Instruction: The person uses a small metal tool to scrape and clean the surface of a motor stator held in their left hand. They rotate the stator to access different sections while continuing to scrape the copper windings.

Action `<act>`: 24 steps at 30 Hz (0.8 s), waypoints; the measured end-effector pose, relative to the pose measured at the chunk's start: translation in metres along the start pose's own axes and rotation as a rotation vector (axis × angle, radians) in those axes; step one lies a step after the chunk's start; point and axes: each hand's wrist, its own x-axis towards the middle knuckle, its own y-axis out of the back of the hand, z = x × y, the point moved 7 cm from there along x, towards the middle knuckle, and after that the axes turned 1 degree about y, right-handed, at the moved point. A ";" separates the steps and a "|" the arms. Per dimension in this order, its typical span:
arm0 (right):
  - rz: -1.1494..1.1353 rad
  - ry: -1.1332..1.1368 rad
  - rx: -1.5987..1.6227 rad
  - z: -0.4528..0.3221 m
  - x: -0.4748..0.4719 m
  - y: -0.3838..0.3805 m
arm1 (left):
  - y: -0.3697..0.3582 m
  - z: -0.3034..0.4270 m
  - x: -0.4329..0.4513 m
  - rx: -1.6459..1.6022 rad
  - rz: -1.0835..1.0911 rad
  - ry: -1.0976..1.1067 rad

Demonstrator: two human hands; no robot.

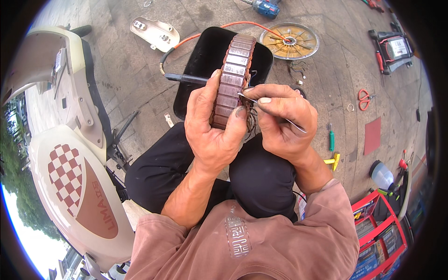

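Observation:
A ring-shaped motor stator [231, 80] with copper windings along both edges of its metal face stands on edge over a black seat or pad [199, 49]. My left hand [213, 133] grips its near part, thumb and fingers on the laminated rim. Between the thumb and fingers of my right hand [287, 115] is a thin metal strip or tweezers [295, 125]; its tip meets the stator's right edge. Loose dark wires [251, 120] hang from that side. A shaft with grey sleeving [185, 78] passes behind the stator, joined to an orange cable [241, 23].
A cream scooter [70, 182] stands close on my left. On the paving lie a wheel hub cover [290, 41], a cream plastic part [155, 34], a blue drill [265, 7], red scissors [364, 99], a green screwdriver [331, 140] and a yellow hammer [335, 161]. A red rack [379, 224] stands at lower right.

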 end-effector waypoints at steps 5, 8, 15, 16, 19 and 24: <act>0.025 0.063 -0.046 -0.003 0.001 0.000 | 0.000 0.001 0.001 0.032 -0.005 -0.006; 0.006 0.041 -0.011 -0.001 0.001 0.000 | 0.000 0.001 0.001 0.015 -0.004 0.012; 0.029 0.066 -0.032 -0.001 0.001 -0.001 | 0.000 0.001 0.001 -0.002 0.001 0.032; 0.028 0.075 -0.035 -0.002 0.001 -0.001 | 0.000 0.000 0.001 0.000 -0.001 0.048; 0.010 0.047 -0.007 0.001 0.001 0.000 | 0.000 0.000 0.001 -0.009 0.000 0.027; 0.004 0.060 -0.049 -0.002 0.001 -0.001 | 0.000 0.000 0.001 -0.005 0.006 0.018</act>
